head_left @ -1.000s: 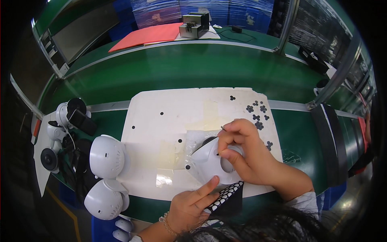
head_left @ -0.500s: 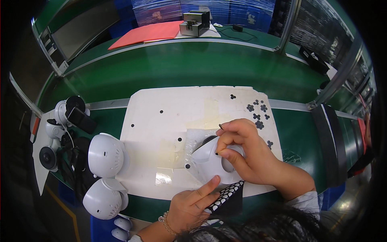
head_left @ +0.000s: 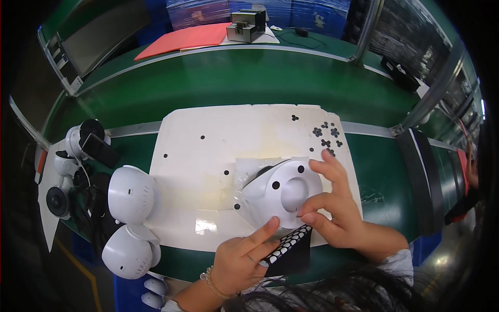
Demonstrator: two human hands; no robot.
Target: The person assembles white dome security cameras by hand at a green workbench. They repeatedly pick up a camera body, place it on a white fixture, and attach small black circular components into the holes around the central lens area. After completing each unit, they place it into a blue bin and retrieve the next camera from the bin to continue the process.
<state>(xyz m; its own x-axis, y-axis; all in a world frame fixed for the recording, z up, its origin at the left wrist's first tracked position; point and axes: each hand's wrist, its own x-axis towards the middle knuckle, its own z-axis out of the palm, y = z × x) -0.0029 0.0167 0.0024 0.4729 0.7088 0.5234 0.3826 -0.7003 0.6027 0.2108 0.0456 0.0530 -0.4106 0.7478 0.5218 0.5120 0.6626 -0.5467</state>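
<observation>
A white plastic housing with a round recess lies on clear plastic wrap before me. Two black round pads show on its face, one pad left of the recess and another pad above it. My right hand pinches a small dark pad at the recess's lower edge, its other fingers raised. My left hand holds a black sheet with white circles, its index fingertip against the housing's lower edge. Its thumb is hidden.
Two white domed housings stand at the left, beside assembled cameras and dark cables. The pale board carries scattered black pads, mostly at its far right. Farther back are a green conveyor belt and a metal block fixture.
My right hand has moved down and right, from the housing's upper face to the recess's lower edge. Both pads on the face are now uncovered. My left hand stays nearly in place.
</observation>
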